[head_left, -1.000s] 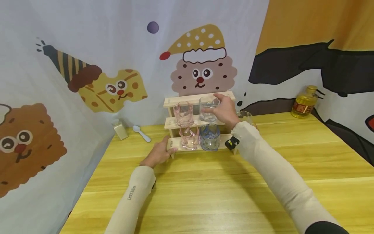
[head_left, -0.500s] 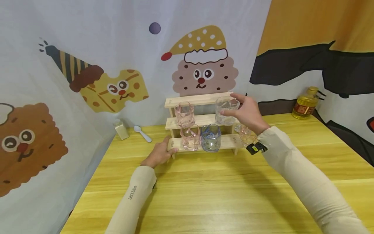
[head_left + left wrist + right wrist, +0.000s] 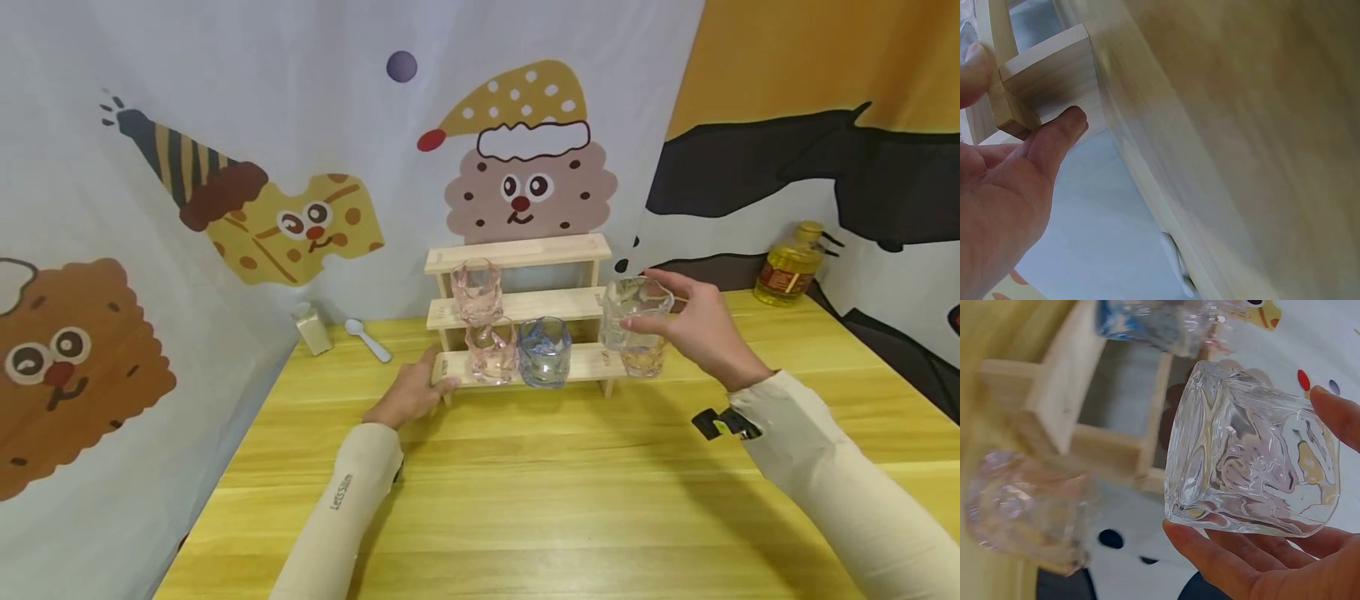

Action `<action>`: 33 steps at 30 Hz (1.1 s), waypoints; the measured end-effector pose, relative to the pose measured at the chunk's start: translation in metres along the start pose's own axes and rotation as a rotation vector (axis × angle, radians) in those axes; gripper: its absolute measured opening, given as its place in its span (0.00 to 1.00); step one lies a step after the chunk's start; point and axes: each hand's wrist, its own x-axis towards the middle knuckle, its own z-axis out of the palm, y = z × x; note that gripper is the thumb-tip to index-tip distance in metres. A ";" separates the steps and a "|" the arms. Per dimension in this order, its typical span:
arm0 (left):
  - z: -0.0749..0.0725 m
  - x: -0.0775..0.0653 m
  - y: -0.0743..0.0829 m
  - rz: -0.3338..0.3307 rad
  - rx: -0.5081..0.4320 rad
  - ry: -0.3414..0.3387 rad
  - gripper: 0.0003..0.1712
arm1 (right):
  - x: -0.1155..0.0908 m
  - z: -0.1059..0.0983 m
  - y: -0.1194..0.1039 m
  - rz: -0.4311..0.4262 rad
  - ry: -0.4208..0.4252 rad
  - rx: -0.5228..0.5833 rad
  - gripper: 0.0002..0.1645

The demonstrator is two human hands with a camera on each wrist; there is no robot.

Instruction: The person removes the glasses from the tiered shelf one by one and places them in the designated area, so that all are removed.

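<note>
My right hand [image 3: 701, 325] holds a clear drinking glass [image 3: 1254, 456] between thumb and fingers, off the right end of the three-tier wooden rack [image 3: 525, 250]. Behind and below it, an amber-pink glass [image 3: 643, 360] stands on the table, partly hidden. My left hand [image 3: 408, 392] grips the left end of the rack's lowest shelf; in the left wrist view its thumb and fingers lie on opposite sides of the wood [image 3: 1013, 109]. A pink glass [image 3: 477, 292] sits on the middle shelf. Another pink glass [image 3: 492, 350] and a blue-tinted glass [image 3: 545, 352] share the lowest one.
Left of the rack are a small pale shaker jar [image 3: 311, 329] and a light blue spoon [image 3: 367, 340] on the wooden table [image 3: 525, 500]. A bottle of yellow oil [image 3: 789, 265] stands at the back right. A printed cloth hangs close behind the rack.
The right hand has carried the clear glass rightward from over the middle shelf to beyond the rack's right end, and lower. The left hand has stayed on the rack.
</note>
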 end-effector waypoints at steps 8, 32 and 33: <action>0.000 -0.001 0.001 0.010 -0.008 0.011 0.45 | -0.022 -0.001 0.033 0.011 0.030 -0.056 0.55; 0.000 0.002 -0.001 0.017 0.001 0.004 0.45 | -0.037 0.022 0.086 0.075 0.007 -0.107 0.57; 0.000 0.001 -0.001 0.012 0.000 0.003 0.46 | -0.037 0.023 0.087 0.074 0.004 -0.105 0.57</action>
